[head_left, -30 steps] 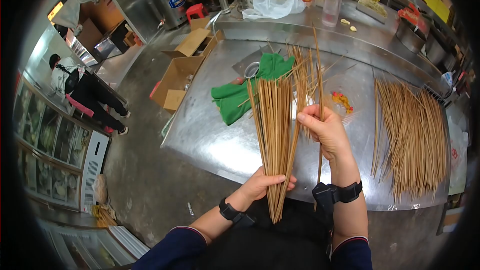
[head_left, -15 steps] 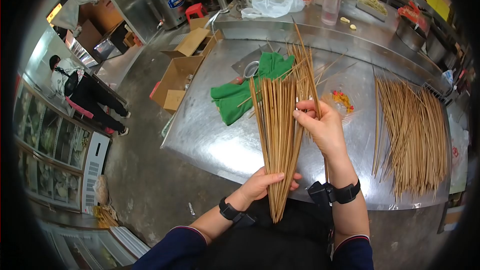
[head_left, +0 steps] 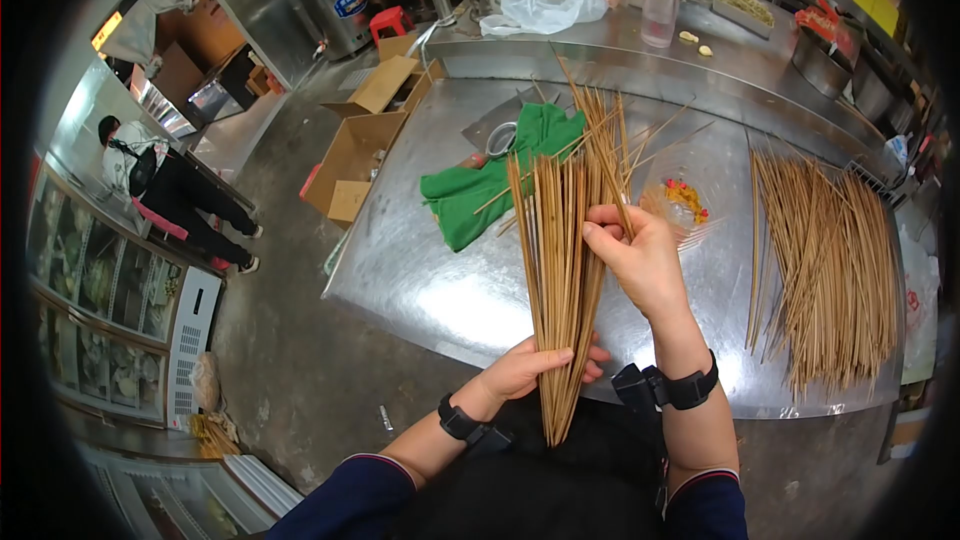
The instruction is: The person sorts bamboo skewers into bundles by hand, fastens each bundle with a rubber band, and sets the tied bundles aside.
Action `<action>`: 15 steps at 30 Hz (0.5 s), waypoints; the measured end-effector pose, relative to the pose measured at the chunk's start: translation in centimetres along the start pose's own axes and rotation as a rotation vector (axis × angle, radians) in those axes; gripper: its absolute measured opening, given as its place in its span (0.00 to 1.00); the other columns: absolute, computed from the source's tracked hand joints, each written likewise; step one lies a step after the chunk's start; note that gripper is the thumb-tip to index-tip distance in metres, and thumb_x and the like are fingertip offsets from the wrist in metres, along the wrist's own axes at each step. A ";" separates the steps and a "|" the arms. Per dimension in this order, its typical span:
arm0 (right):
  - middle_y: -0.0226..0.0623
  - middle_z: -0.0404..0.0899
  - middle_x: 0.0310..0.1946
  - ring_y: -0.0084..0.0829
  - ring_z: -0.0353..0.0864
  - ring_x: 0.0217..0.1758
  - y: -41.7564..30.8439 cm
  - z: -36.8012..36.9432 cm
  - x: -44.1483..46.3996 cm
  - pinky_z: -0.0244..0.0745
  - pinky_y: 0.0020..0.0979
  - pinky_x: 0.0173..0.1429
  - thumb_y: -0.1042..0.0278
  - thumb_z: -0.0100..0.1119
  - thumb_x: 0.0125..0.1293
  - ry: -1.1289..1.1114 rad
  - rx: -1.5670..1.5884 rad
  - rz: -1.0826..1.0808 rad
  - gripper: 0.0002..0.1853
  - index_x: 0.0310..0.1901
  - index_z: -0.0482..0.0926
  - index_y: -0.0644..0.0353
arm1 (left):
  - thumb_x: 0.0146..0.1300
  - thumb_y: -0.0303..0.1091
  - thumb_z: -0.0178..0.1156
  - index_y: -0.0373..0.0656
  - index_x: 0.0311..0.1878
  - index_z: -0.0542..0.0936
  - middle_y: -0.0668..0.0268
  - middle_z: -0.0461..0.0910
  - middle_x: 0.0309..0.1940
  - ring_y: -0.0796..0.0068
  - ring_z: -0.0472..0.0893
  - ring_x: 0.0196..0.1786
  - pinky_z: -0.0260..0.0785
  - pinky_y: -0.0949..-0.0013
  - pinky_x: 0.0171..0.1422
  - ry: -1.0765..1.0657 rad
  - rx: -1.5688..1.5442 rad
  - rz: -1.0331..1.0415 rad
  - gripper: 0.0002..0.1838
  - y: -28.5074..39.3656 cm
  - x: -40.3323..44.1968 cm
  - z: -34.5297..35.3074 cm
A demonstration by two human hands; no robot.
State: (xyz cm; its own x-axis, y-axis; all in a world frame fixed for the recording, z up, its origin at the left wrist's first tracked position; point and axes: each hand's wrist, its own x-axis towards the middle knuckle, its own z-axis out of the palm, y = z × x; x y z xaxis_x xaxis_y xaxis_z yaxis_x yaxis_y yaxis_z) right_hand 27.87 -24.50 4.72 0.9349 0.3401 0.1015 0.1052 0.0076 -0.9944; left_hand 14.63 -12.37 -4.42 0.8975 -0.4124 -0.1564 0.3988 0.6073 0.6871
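My left hand is wrapped round the lower part of a bundle of bamboo skewers, which fans out toward the top. At the bundle's upper right side, my right hand pinches a thin bamboo skewer that slants up and to the left. Its lower end is hidden. Behind the bundle, a loose heap of skewers lies on the metal table. A green cloth is spread to the left of the bundle.
A large pile of skewers covers the table's right side. Past my right hand lies a clear plastic piece with red and yellow print. Open cardboard boxes stand left of the table. A person bends over at far left.
The skewer in my right hand has tipped further left at its top, and its lower end has gone out of sight. My left hand keeps the bundle almost still.
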 end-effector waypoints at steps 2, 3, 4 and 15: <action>0.25 0.73 0.19 0.14 0.70 0.22 0.1 0.0 0.0 0.65 0.17 0.28 0.68 0.62 0.54 0.005 -0.035 0.011 0.10 0.35 0.79 0.66 | 0.65 0.36 0.50 0.32 0.62 0.59 0.47 0.69 0.54 0.60 0.75 0.52 0.67 0.58 0.59 -0.018 0.011 -0.004 0.26 0.1 0.0 0.1; 0.25 0.74 0.19 0.15 0.70 0.23 0.2 0.0 0.1 0.66 0.18 0.28 0.68 0.62 0.54 -0.004 -0.025 0.014 0.11 0.34 0.79 0.67 | 0.65 0.36 0.50 0.32 0.62 0.59 0.47 0.69 0.54 0.60 0.75 0.52 0.67 0.58 0.59 -0.018 0.011 -0.006 0.26 0.0 0.0 0.1; 0.26 0.75 0.20 0.15 0.70 0.23 0.3 -0.1 0.2 0.66 0.18 0.28 0.67 0.61 0.53 -0.014 -0.014 0.016 0.11 0.33 0.79 0.67 | 0.65 0.36 0.50 0.32 0.62 0.59 0.47 0.69 0.54 0.60 0.75 0.52 0.67 0.58 0.59 -0.018 0.012 -0.009 0.26 0.0 0.0 0.1; 0.21 0.71 0.23 0.11 0.66 0.25 0.0 0.1 0.1 0.61 0.15 0.30 0.74 0.58 0.54 -0.015 -0.050 0.076 0.06 0.34 0.77 0.64 | 0.65 0.36 0.50 0.30 0.62 0.57 0.48 0.70 0.53 0.61 0.75 0.52 0.67 0.58 0.59 -0.037 0.022 0.014 0.28 -0.1 0.0 -0.1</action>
State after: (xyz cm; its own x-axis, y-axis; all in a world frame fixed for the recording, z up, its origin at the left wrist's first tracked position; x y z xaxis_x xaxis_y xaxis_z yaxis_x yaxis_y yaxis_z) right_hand 27.89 -24.37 4.70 0.9358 0.3516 0.0247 0.0512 -0.0662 -0.9965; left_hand 14.60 -12.32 -4.56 0.8950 -0.4294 -0.1207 0.3821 0.5983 0.7043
